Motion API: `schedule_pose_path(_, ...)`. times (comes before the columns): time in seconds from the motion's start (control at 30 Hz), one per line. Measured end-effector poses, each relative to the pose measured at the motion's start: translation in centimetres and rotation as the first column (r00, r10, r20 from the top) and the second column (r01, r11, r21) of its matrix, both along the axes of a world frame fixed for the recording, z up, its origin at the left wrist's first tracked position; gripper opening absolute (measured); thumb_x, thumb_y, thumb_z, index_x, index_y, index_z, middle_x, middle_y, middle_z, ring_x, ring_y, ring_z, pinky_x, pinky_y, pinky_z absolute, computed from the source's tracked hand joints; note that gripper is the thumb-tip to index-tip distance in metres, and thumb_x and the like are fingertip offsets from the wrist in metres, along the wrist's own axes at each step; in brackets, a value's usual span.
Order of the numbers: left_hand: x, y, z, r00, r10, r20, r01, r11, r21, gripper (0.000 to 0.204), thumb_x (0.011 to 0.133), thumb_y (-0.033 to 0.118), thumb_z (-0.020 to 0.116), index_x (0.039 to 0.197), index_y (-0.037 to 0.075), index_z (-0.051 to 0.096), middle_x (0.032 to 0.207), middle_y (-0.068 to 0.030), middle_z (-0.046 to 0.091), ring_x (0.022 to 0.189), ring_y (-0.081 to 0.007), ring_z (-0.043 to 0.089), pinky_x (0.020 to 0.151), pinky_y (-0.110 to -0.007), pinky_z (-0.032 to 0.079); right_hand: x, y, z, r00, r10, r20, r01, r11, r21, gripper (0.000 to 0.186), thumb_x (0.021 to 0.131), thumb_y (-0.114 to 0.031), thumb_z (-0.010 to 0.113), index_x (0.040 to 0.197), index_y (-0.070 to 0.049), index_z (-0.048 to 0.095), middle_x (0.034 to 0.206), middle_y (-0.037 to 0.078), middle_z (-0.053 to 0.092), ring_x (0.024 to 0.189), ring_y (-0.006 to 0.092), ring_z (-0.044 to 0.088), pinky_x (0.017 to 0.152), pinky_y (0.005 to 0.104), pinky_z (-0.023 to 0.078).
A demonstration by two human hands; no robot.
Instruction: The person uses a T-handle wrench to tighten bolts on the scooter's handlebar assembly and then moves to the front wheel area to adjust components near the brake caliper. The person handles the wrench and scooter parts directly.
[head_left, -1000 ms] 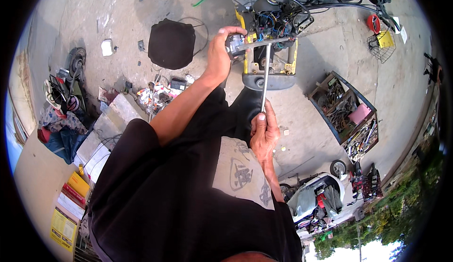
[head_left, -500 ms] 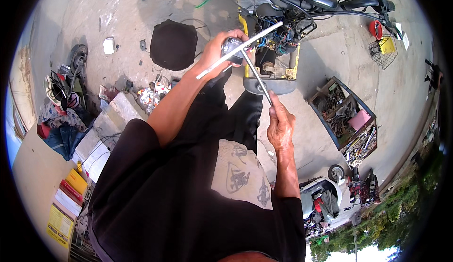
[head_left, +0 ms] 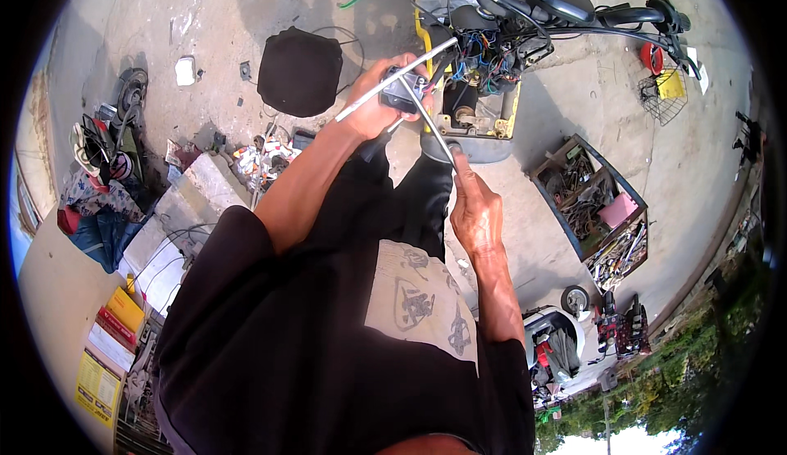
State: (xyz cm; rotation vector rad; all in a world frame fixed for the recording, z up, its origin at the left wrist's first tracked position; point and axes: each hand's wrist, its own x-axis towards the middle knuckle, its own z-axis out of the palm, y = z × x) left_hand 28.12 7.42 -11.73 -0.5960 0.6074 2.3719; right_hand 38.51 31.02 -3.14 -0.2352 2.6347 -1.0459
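Note:
In my left hand a small dark grey boxy part is gripped, its exact kind unclear. Lying across that hand and the part is the crossbar of a silver T-handle wrench. My right hand is closed around the lower end of the wrench's shaft. Just beyond my hands stands a partly stripped yellow electric scooter, its front bundle of coloured wires exposed. Black handlebars with a brake lever extend over it.
A black cushion-like pad lies on the concrete at left. To the right sits a tool box full of tools and scraps, with a wire basket farther off. A light-coloured block and loose clutter occupy the left side.
My right hand has shifted left with the wrench, whose crossbar has swung and moved left. The grey part in my left hand has turned a little.

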Motion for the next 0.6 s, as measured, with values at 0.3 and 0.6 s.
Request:
schedule_pose_path(0.3,0.6,-0.5,0.3,0.999,0.031,-0.022,-0.031,1.0,0.006,0.047,0.108,0.041,0.043,0.11,0.0,0.065,0.09,-0.0162,0.065,0.072,-0.0276,0.063,0.061,-0.035,0.047,-0.2,-0.3,0.1,0.997,-0.013,0.073,0.013,1.0,0.007,0.056,0.093,0.007,0.063,0.145,-0.012,0.059,0.086,0.019,0.068,0.07,0.0422,0.067,0.061,0.0441,0.055)
schedule_pose_path(0.6,0.4,-0.6,-0.1,0.998,0.065,-0.023,-0.064,0.996,0.055,0.038,0.105,0.04,0.047,0.114,0.006,0.061,0.098,-0.0129,0.067,0.081,-0.0281,0.069,0.059,-0.037,0.049,-0.1,0.1,1.3,0.985,0.001,0.175,-0.001,1.0,0.004,0.046,0.097,0.006,0.06,0.143,-0.003,0.06,0.11,0.022,0.074,0.088,0.0364,0.075,0.075,0.0404,0.059)
